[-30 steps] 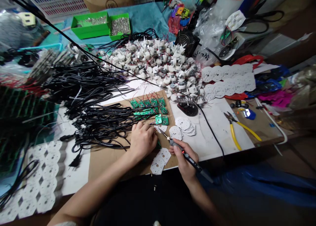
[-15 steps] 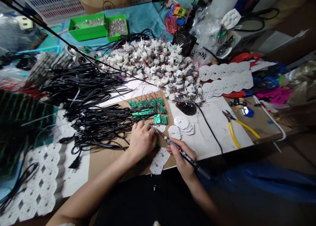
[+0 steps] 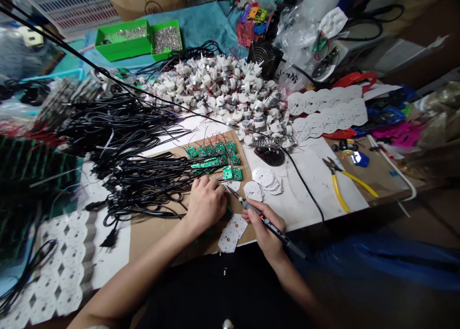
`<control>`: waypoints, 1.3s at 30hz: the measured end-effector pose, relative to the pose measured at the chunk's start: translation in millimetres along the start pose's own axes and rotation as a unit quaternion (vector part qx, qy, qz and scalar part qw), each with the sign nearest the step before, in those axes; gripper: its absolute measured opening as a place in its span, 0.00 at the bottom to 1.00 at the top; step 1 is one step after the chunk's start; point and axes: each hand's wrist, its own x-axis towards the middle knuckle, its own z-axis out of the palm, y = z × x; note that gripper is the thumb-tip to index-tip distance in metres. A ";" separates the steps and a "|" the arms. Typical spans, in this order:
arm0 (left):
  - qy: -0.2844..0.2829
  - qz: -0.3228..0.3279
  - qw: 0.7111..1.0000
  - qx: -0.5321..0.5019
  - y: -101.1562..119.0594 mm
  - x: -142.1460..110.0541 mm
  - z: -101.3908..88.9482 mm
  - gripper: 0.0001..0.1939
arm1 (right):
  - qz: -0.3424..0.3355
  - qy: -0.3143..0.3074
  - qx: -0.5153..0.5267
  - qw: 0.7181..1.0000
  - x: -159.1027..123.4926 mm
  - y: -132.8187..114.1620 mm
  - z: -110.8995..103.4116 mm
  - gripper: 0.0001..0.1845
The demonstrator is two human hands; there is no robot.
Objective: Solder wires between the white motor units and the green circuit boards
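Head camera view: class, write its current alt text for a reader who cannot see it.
The right hand holds a soldering iron, its tip beside the left hand, whose grip is hidden, over cardboard. Green circuit boards and black power cables lie nearby; beyond are heaped white plastic parts, with yellow-handled cutters to the right.

Blue cloth (image 3: 210, 22) at back of tbl, w/ cardboard box (image 3: 147, 0) & plastic crates (image 3: 77, 5) behind.

Your iron (image 3: 270, 224) pairs matt plastic with a metal neck; you have smooth green plastic trays (image 3: 130, 52), matt brown cardboard (image 3: 145, 237) and creased blue cloth (image 3: 208, 21).
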 end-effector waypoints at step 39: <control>0.047 0.032 0.998 -0.039 -5.9 -3.3 1.1 0.09 | 0.008 0.046 0.081 0.996 -3.7 -4.9 -4.2 0.14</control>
